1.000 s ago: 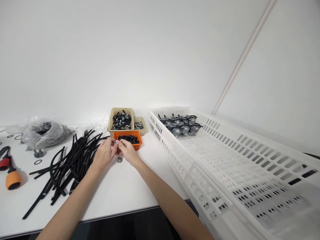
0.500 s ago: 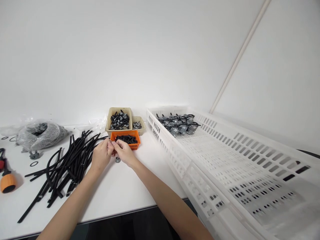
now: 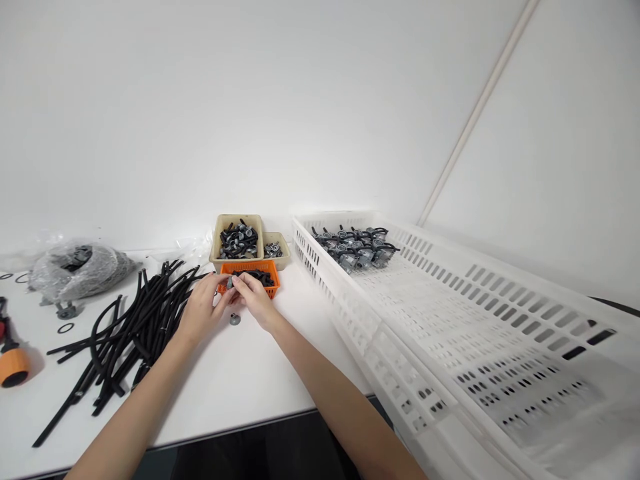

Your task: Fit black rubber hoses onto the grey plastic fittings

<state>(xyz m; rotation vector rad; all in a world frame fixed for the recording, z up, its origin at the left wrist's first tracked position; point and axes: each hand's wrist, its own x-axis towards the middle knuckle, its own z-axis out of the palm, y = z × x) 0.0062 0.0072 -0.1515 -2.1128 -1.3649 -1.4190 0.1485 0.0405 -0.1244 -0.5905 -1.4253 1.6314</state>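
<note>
My left hand (image 3: 204,305) and my right hand (image 3: 253,300) meet in front of the orange basket (image 3: 273,291), which holds small black parts. Between their fingertips is a small grey part (image 3: 230,283), pinched by the right hand, with the left fingers around it. Just below them a small round metal part (image 3: 235,319) lies on the white table (image 3: 240,380). Behind the orange basket stands a beige bin (image 3: 219,252) of grey and black parts, beside a smaller beige bin (image 3: 285,255) with small metal pieces.
Black tubes (image 3: 135,320) are heaped on the left, near a plastic bag (image 3: 95,273) of grey parts, a black ring (image 3: 65,328) and an orange-handled tool (image 3: 14,367). On the right, a large white crate (image 3: 350,307) holds several clear-and-black assemblies (image 3: 363,250).
The fingers have parted somewhat, and the small grey part now shows between them. My right hand has shifted slightly right. The round metal part below is more fully visible.
</note>
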